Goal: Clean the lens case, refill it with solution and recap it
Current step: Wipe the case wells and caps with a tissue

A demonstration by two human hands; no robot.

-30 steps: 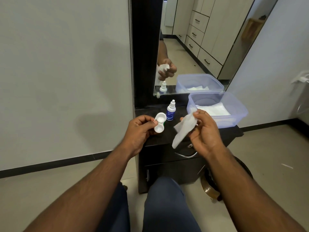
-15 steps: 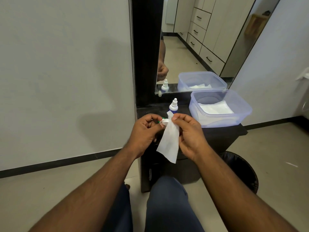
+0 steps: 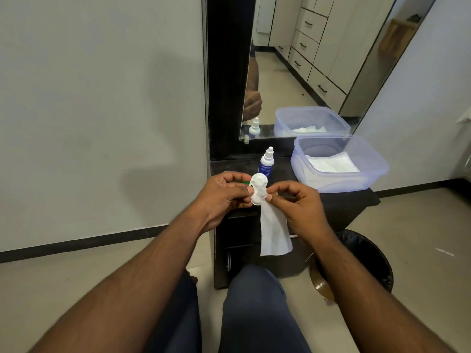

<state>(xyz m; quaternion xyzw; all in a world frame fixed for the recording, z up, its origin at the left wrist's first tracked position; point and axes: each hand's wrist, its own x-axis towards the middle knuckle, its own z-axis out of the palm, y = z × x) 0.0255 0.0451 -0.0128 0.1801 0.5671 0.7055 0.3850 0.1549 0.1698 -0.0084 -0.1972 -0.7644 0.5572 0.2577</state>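
left hand (image 3: 224, 193) grips white plastic two-well lens case (image 3: 258, 188), frame centre | right hand (image 3: 300, 205) pinches white tissue (image 3: 274, 230), now pushed into a well | wiping underway; blue-labelled solution bottle (image 3: 266, 163) untouched behind

- Your left hand (image 3: 224, 193) and right hand (image 3: 297, 202) meet at the lens case (image 3: 258, 189), before the worktop (image 3: 354, 200).
- A tissue (image 3: 274, 233) hangs below it.
- The bottle (image 3: 266, 163) stands behind the case.
- The tub (image 3: 340, 163) sits right of the bottle, tissues inside.
- The bin (image 3: 367, 261) stands on the floor, lower right.
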